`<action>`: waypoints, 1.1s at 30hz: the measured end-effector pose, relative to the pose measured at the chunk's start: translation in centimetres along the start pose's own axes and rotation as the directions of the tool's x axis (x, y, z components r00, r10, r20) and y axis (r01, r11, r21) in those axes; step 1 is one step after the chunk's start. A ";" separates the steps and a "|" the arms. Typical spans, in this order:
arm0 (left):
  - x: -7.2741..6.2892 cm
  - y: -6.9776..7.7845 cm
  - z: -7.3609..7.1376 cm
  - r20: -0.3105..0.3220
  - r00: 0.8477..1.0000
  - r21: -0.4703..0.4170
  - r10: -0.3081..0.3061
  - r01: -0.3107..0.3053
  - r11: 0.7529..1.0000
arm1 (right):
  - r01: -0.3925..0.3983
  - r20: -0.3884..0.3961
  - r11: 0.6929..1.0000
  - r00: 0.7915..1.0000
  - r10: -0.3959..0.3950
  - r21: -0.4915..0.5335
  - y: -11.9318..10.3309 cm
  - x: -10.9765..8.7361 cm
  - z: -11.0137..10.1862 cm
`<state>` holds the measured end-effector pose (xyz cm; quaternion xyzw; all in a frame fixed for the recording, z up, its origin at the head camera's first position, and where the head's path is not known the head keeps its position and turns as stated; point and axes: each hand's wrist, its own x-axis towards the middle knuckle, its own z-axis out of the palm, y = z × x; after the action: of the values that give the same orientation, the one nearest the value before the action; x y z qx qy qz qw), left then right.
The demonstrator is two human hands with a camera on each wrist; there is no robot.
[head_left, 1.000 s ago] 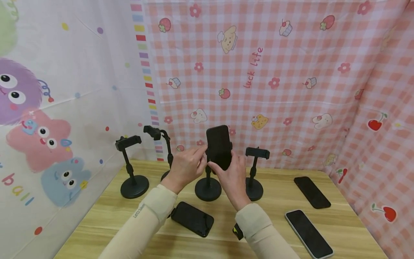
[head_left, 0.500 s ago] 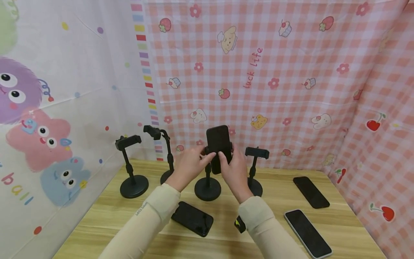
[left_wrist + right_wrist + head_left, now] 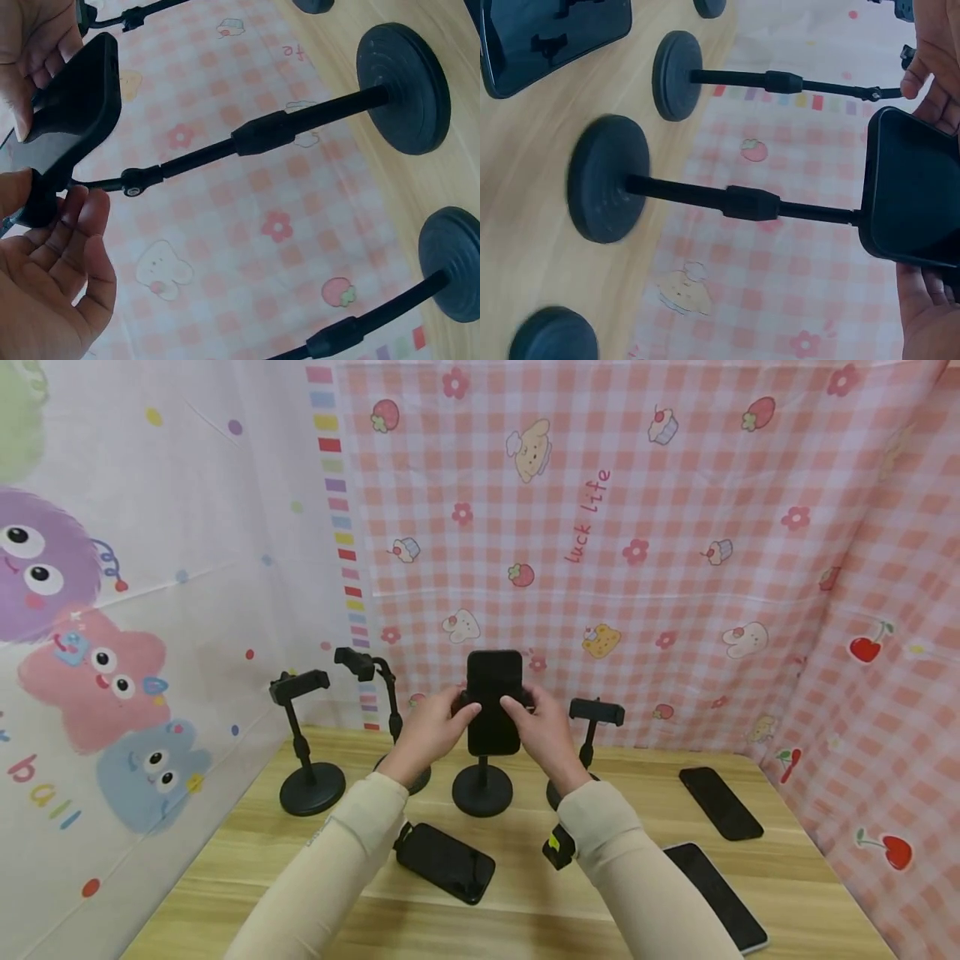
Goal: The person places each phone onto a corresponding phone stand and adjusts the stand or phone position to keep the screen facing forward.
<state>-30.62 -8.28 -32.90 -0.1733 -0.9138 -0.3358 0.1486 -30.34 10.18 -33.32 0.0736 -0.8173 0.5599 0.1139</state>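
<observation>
"In the head view, where's the upright phone?"

"Mid-scene, atop the middle stand. The left hand and right hand clamp its two sides, thumbs on its front."

"What lies around it?"

"A black phone nearer, a white-edged phone near right, a dark phone farther right."

"And the left wrist view?"

"The left thumb presses at the phone's edge, fingers reaching behind. I cannot tell whether the stand's holder grips it."

"Right wrist view?"

"The middle stand's pole reaches the phone's lower end, hands on opposite sides."
</observation>
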 end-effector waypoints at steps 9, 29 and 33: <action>0.7 -1.2 0.1 -0.031 0.999 -0.070 -0.012 0.009 0.997 | 0.047 -0.018 0.998 0.999 -0.047 -0.045 0.3 1.0 1.0; 1.8 -2.5 0.3 -0.009 0.999 -0.250 -0.038 0.035 0.968 | 0.062 -0.007 0.997 0.998 -0.063 -0.046 0.4 1.7 1.6; 2.0 -2.7 0.5 -0.009 0.998 -0.278 -0.055 0.051 0.959 | 0.063 0.001 0.997 0.998 -0.063 -0.044 0.4 1.9 1.6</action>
<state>-33.56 -9.43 -34.00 -0.1651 -0.8606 -0.4662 0.1213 -32.44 8.84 -33.73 0.0965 -0.8266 0.5382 0.1333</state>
